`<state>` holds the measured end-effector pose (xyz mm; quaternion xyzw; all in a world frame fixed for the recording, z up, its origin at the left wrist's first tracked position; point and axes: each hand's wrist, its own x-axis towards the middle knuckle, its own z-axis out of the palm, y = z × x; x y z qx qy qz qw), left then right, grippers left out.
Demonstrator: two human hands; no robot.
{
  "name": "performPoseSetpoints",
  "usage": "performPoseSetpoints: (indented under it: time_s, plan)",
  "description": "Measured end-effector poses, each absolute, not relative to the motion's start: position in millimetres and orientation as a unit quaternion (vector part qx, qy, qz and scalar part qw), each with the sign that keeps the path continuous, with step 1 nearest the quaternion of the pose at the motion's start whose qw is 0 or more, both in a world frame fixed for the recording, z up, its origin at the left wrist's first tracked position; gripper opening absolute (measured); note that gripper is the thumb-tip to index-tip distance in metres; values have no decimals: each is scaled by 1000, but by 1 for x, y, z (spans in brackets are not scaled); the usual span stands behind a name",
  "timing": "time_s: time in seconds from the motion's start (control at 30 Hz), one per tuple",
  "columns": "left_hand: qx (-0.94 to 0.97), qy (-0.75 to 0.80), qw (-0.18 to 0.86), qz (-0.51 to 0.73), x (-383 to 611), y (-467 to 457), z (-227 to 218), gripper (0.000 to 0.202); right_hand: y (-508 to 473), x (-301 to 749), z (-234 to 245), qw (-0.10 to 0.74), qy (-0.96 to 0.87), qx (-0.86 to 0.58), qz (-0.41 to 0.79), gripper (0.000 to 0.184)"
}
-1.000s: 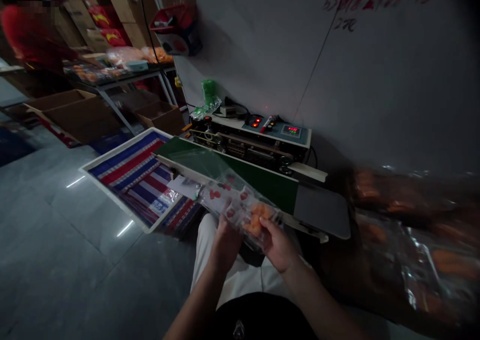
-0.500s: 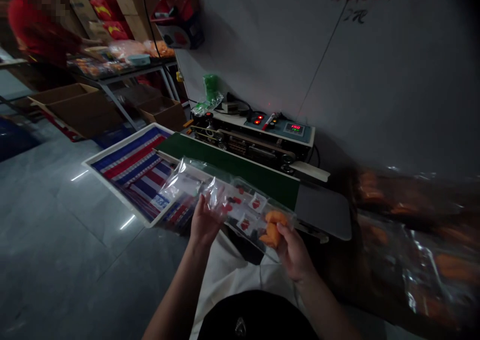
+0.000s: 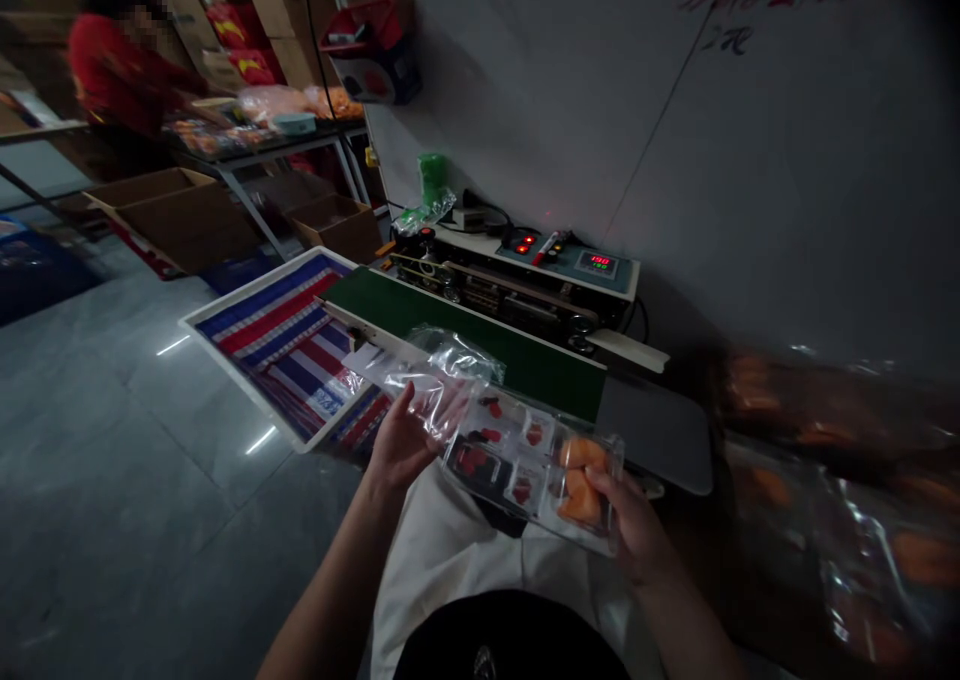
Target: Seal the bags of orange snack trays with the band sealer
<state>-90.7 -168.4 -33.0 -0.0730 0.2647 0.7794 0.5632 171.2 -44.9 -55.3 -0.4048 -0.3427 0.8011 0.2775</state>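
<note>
Tray [image 3: 525,470] raised | orange pieces [image 3: 581,480] inside | right hand [image 3: 634,525] gripping | left hand [image 3: 401,440] on bag [image 3: 454,360]

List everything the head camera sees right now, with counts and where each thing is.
Clear bagged food pack: one, orange pieces and red-marked sachets, held between both hands.
Band sealer: one, dark with red display, against the wall.
Conveyor belt: one, green, in front of the sealer.
Tray: one, white rim, red, white and blue striped lining, left of the conveyor.
Cardboard boxes: two, brown, on the floor beyond the tray.
Bagged orange food: several, orange, blurred at right.
Co-worker: one, red top, far left.
Left hand: one, on the bag's loose end.
Right hand: one, on the pack's orange end.
</note>
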Motion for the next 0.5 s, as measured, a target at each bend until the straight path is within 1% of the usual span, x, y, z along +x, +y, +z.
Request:
performPoseSetpoints:
  time_s: [0.07, 0.23, 0.37, 0.5]
  plan:
    - [-54, 257, 576, 774, -90, -169, -29, 47, -44, 172, -55, 279, -339, -408, 800, 48]
    - [-46, 283, 559, 778, -98, -170, -30, 34, -35, 183, -57, 281, -335, -423, 793, 43]
    - [-51, 299, 560, 771, -104, -169, -33, 32, -29, 191, -54, 266, -329, -420, 803, 47]
    - [-63, 310, 558, 767, -107, -167, -34, 28, -28, 201, -53, 286, -310, -438, 794, 49]
